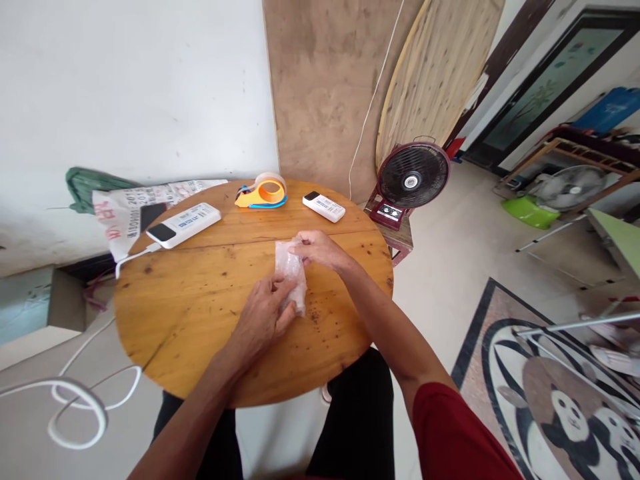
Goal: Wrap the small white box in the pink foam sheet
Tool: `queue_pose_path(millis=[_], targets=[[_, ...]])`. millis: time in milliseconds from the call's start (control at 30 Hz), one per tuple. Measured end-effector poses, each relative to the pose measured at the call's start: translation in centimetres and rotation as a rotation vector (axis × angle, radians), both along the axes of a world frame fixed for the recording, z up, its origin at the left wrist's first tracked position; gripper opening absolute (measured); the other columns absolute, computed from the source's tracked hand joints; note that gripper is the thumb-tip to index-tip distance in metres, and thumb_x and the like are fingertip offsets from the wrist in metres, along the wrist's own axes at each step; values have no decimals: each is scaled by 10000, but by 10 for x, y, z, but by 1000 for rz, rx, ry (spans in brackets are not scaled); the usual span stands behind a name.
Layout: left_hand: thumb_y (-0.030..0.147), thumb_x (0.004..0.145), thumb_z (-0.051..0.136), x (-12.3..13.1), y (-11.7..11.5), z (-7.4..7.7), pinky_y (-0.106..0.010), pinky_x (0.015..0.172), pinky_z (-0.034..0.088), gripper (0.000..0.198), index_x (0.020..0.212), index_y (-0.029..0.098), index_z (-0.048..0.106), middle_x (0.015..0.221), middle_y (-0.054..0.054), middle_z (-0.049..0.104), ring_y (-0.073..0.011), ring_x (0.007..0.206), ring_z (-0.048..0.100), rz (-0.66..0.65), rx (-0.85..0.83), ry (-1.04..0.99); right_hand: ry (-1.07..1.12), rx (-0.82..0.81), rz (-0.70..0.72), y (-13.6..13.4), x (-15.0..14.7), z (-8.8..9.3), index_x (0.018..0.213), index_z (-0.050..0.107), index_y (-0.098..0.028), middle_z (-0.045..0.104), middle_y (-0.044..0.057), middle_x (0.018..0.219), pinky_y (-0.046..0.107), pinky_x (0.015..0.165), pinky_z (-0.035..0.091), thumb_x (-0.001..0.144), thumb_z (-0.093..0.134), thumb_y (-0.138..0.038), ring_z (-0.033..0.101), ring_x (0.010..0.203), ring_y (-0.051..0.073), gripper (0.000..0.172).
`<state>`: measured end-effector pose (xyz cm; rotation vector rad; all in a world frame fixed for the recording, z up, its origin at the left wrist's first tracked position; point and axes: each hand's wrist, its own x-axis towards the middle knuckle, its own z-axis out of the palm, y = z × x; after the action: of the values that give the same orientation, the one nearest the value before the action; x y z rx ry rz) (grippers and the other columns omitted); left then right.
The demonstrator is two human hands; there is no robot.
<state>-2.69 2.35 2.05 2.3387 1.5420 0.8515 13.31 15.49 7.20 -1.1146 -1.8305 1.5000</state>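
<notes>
A small clear plastic packet with something pale inside lies on the round wooden table. My left hand grips its near end, fingers curled over the plastic. My right hand pinches its far end, fingers pressed together on the top edge. Both hands rest on the tabletop near its middle.
At the table's far side sit an orange tape dispenser, a white remote and a white power bank with a cable running off the left edge. A printed bag lies behind. A red fan stands right of the table.
</notes>
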Motion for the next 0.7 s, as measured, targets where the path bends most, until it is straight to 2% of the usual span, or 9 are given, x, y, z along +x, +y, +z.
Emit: queue_pose_path(millis=[100, 267, 367, 500, 600, 700], targets=[[299, 857, 500, 3, -5, -1, -443, 936, 465, 379, 1208, 172, 562, 1162, -128, 531, -266, 1048, 535, 91, 10, -71, -5, 77, 54, -16, 8, 10, 735, 545, -154, 553, -37, 660, 199, 569, 455, 749, 635, -299, 522, 594, 84, 171], [314, 830, 524, 11, -12, -4, -442, 882, 476, 287, 1081, 176, 541, 1028, -95, 576, -260, 981, 551, 219, -16, -195, -16, 211, 26, -52, 17, 12, 744, 539, -152, 522, -38, 678, 204, 603, 416, 775, 611, -334, 492, 635, 92, 198], [358, 802, 560, 13, -13, -9, -446, 857, 490, 331, 1064, 162, 516, 1017, -103, 582, -263, 971, 571, 290, -66, -281, -96, 337, -10, -73, 16, 13, 743, 552, -154, 514, -37, 684, 201, 595, 363, 795, 592, -340, 463, 634, 91, 198], [392, 764, 602, 14, -12, -14, -452, 843, 505, 418, 1095, 159, 498, 1050, -114, 571, -269, 992, 583, 356, -113, -362, -218, 452, -68, -97, 9, 14, 762, 582, -164, 540, -35, 696, 206, 625, 355, 819, 581, -327, 475, 656, 98, 173], [414, 779, 602, 14, -14, -15, -467, 909, 488, 544, 1224, 140, 452, 1137, -144, 549, -283, 1093, 556, 372, -80, -421, -259, 470, -111, -115, 4, 7, 813, 612, -177, 591, -26, 714, 213, 645, 382, 841, 562, -291, 519, 665, 111, 128], [367, 831, 556, 13, -15, -14, -480, 1022, 426, 554, 1324, 161, 408, 1277, -158, 498, -279, 1218, 491, 280, -26, -435, -210, 531, -166, -132, 2, -6, 879, 625, -204, 680, 14, 900, 239, 764, 438, 862, 548, -261, 604, 816, 145, 97]])
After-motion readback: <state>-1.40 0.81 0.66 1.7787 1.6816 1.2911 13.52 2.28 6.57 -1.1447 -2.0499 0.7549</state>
